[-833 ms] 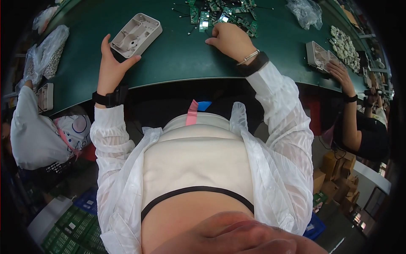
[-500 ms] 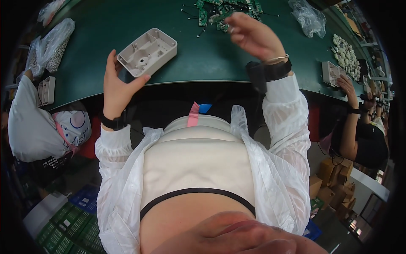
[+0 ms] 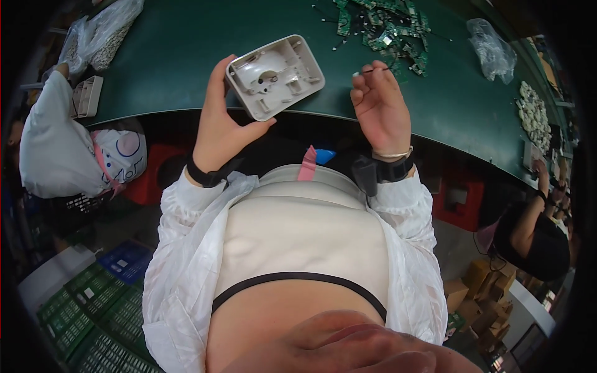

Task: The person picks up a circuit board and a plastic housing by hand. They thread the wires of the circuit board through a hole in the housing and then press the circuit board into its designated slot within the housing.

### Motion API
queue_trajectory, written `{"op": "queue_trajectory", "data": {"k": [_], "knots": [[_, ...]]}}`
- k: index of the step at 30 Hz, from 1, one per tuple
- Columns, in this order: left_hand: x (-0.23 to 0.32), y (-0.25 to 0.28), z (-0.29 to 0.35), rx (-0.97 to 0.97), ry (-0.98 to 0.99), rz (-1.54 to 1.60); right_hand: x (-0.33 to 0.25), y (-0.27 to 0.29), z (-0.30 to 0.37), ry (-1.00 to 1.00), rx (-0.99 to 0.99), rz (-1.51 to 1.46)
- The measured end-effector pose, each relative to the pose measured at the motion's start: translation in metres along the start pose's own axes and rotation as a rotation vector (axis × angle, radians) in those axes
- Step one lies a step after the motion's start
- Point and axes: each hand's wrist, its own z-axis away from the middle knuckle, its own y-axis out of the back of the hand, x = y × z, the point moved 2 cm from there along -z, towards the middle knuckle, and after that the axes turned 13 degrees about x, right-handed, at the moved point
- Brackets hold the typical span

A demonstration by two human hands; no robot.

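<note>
My left hand (image 3: 217, 137) grips a pale grey plastic housing (image 3: 297, 93) by its left end and near edge, the open side tilted up. Ribs, posts and a round recess show inside it. To its right, my right hand (image 3: 384, 109) is raised with the palm toward me, its fingertips closed on a small green circuit board (image 3: 398, 76), mostly hidden behind them. A thin black wire with a white plug (image 3: 356, 74) sticks out from those fingers toward the housing. Beyond this hand lies a pile of green circuit boards (image 3: 398, 31) with black wires.
Crumpled clear plastic (image 3: 491, 50) lies on the green table (image 3: 186, 37) at the far right, near a heap of white parts (image 3: 533, 118). Bags of small parts (image 3: 112, 43) stand far left. Co-workers sit on both sides, a white sleeve (image 3: 46, 137) on the left.
My right hand has come back from the board pile toward me with the circuit board, its palm turning up. My left hand has tilted the housing toward me. The whole view has shifted.
</note>
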Motion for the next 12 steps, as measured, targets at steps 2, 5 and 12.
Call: {"op": "queue_trajectory", "data": {"k": [2, 5, 12], "knots": [[0.0, 0.001, 0.001, 0.004, -0.049, -0.064, 0.015, -0.01, 0.005, 0.254, 0.062, 0.4], [0.0, 0.001, 0.003, 0.005, -0.155, -0.167, 0.035, -0.029, 0.012, 0.419, 0.072, 0.68], [0.008, -0.009, 0.015, 0.072, -0.142, -0.084, 0.062, -0.038, 0.01, 0.612, -0.08, 1.156]]}}
